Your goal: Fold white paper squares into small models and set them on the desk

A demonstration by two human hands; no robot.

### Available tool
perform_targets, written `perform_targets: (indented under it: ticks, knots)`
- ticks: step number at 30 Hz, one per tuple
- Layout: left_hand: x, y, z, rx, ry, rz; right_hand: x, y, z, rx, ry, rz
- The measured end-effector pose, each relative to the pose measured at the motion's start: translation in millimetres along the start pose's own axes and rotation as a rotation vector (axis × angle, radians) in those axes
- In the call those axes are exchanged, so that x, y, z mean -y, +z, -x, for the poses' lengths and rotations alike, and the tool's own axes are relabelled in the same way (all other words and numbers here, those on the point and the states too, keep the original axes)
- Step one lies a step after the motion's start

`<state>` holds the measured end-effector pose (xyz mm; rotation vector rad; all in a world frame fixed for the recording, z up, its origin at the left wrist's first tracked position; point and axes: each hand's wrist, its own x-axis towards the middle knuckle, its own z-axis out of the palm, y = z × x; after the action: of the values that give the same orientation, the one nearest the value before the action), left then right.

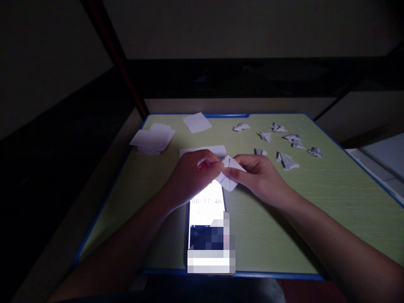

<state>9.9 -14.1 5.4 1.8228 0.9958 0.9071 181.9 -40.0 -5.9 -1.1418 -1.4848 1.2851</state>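
A small folded piece of white paper (229, 179) with crease lines is held up between my two hands, above the table's middle. My left hand (202, 170) pinches its left corner between thumb and fingers. From the other side my right hand (260, 174) grips it, thumb on the front face and fingers behind, partly hidden. Just below the paper lies a phone (206, 210) with a lit screen reading 00:17:46; its lower part is pixelated. Behind my left hand a white sheet (217, 149) lies flat, partly covered from view.
Several folded paper figures (287, 161) are scattered over the right back of the green table (277, 235). A stack of white paper (153, 139) sits at the left edge, and a single square sheet (197, 122) lies at the back. Dark walls stand behind.
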Motion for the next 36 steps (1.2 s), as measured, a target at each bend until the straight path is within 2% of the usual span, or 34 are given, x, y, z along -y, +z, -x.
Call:
perform_targets:
  ticks: [4,9,12,16,22,31,36]
  knots:
    - [3,4.1,0,-0.019,0.039,-0.013,3,1,1,0.000,-0.038,0.004]
    - [3,6.7,0,0.014,0.056,-0.006,7,-2,2,0.003,-0.076,0.063]
    - [4,6.7,0,0.006,0.078,-0.040,9,-7,2,-0.042,-0.079,0.116]
    - [6,6.2,1,0.007,0.137,-0.104,11,-11,2,-0.119,-0.102,0.091]
    - [5,6.5,3,0.027,0.202,-0.146,11,-7,3,-0.104,-0.074,0.054]
    - [1,4.9,4,0.034,0.170,-0.181,2,-6,2,-0.112,-0.079,-0.061]
    - [-2,2.5,4,0.077,0.137,-0.189,4,-3,4,-0.089,-0.106,0.011]
